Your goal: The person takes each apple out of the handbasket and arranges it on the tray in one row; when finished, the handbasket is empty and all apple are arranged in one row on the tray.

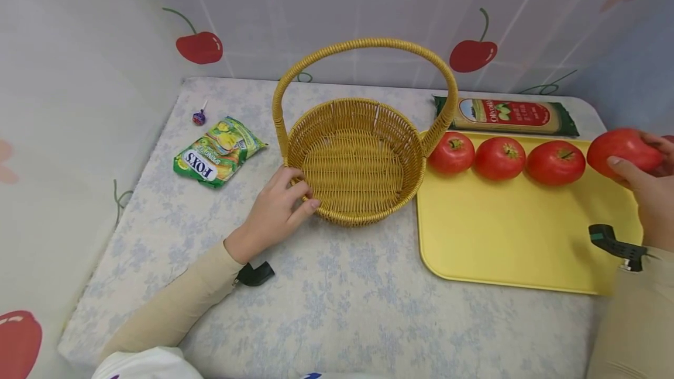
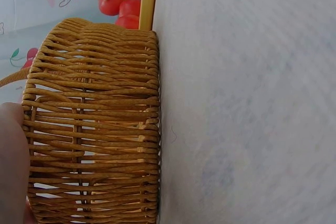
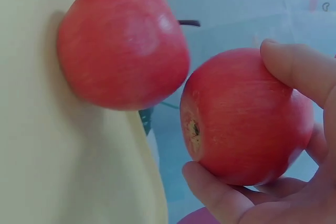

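Observation:
My left hand (image 1: 279, 209) holds the near left rim of a round yellow wicker basket (image 1: 353, 174) with a tall arched handle. Only part of that hand shows in the left wrist view, beside the woven basket wall (image 2: 94, 124). At the far right, my right hand (image 1: 650, 186) grips a red apple (image 1: 623, 151), raised over the back right of a yellow tray (image 1: 505, 233). Thumb and fingers wrap round the apple (image 3: 247, 124) in the right wrist view, its dimpled end facing out. Another apple (image 3: 123, 45), with a dark stem, sits close by on the tray.
Three red apples (image 1: 499, 158) line the tray's back edge. Behind them lies a long pasta packet (image 1: 511, 116). Left of the basket are a green Fox's candy bag (image 1: 218, 154) and a purple lollipop (image 1: 199, 117). A patterned curtain (image 1: 363, 4) hangs behind the table.

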A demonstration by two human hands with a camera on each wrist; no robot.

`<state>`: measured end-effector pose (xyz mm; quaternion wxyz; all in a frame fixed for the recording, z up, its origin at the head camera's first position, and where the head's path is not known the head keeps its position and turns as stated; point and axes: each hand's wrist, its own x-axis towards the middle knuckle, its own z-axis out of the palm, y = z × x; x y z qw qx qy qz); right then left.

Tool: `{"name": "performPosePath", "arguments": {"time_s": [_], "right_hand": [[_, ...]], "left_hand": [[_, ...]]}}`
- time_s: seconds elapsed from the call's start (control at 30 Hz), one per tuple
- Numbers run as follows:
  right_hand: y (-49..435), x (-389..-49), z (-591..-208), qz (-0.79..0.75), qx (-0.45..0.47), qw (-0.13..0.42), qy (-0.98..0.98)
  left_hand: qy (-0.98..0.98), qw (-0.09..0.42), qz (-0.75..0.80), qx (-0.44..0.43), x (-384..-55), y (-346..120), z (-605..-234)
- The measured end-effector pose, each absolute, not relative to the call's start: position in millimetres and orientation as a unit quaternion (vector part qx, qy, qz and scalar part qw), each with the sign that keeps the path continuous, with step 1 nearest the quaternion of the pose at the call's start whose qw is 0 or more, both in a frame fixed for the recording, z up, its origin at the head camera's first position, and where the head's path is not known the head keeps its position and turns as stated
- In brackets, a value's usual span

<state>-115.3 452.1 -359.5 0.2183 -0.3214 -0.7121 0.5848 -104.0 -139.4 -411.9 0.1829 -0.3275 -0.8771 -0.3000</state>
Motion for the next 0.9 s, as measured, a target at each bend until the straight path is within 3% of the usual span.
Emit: {"name": "performPosePath", "arguments": {"time_s": [0.17, 0.53, 0.9], "right_hand": [[457, -117, -368, 0.614, -0.327, 0.202, -0.690], [468, -119, -385, 0.525, -0.381, 0.139, -0.748], [463, -121, -399, 0.456, -0.363, 0.148, -0.799]], "left_hand": [[-0.878, 0.182, -0.300, -0.325, -104, -139, -412], [-0.875, 0.191, -0.303, -0.327, -104, -139, -412], [-0.875, 0.193, -0.299, -0.328, -104, -140, -414]]}}
